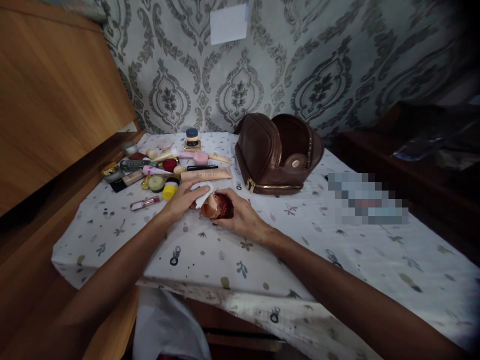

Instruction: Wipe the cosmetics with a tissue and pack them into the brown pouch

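In my right hand [243,217] is a reddish-brown bottle or jar with a shiny copper-coloured end [210,207], tipped on its side toward the left. My left hand [183,200] pinches a crumpled white tissue [203,192] against or just above that copper end. Just beyond my hands lies a peach-coloured squeeze tube [206,173]. A yellow-banded jar [171,189] and a small pink lip gloss tube [145,203] lie left of my left hand. Whether the tissue touches the bottle's rim is hard to make out.
Several cosmetics crowd the back left of the patterned tablecloth [232,260], among them a dark-lidded jar [192,136] and a pink jar [200,159]. A brown leather bag [262,150] stands unzipped at the back. A blurred-out item [365,200] lies at right. A wooden cabinet [60,90] borders the left.
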### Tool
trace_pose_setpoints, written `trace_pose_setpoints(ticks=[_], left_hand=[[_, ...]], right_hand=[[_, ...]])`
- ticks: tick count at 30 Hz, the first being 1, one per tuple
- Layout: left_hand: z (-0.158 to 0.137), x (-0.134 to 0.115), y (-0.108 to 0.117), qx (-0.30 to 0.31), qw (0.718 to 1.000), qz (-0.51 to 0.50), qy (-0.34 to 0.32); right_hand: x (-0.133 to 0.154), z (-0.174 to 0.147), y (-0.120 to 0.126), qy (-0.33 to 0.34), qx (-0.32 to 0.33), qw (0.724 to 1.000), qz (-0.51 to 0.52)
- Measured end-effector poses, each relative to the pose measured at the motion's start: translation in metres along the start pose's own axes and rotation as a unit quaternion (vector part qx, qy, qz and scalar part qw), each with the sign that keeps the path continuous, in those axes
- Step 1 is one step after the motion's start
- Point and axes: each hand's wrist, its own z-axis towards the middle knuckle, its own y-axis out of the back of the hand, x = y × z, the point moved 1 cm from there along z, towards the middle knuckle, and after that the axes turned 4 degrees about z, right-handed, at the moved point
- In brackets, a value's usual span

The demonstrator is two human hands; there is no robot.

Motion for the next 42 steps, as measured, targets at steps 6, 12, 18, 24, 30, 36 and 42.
trace_pose_setpoints(ticks=[6,12,18,24,30,36,42], left_hand=[[-0.001,0.001,0.001,0.015,1.0,0.015,-0.007],[-0.007,-0.009,0.0,0.062,0.992,0.071,-0.084],[-0.008,-0.013,0.0,0.052,0.981,0.132,-0.133],[-0.008,-0.012,0.0,0.028,0.972,0.168,-0.165],[-0.011,-0.019,-0.003,0.019,0.943,0.225,-0.245],[-0.013,-0.024,-0.005,0.006,0.927,0.258,-0.273],[-0.013,-0.02,-0.007,-0.013,0.906,0.283,-0.315]], right_hand=[[0.002,-0.001,-0.003,-0.024,-0.032,0.999,0.001],[0.005,-0.001,-0.005,-0.015,-0.026,0.998,0.059],[0.002,0.0,-0.004,-0.024,-0.046,0.998,0.023],[0.001,0.001,-0.005,-0.05,-0.075,0.995,0.031],[-0.006,0.003,-0.003,-0.077,-0.074,0.992,0.068],[-0.005,0.006,0.006,-0.074,0.004,0.988,0.138],[-0.008,0.007,0.007,-0.098,-0.015,0.979,0.177]])
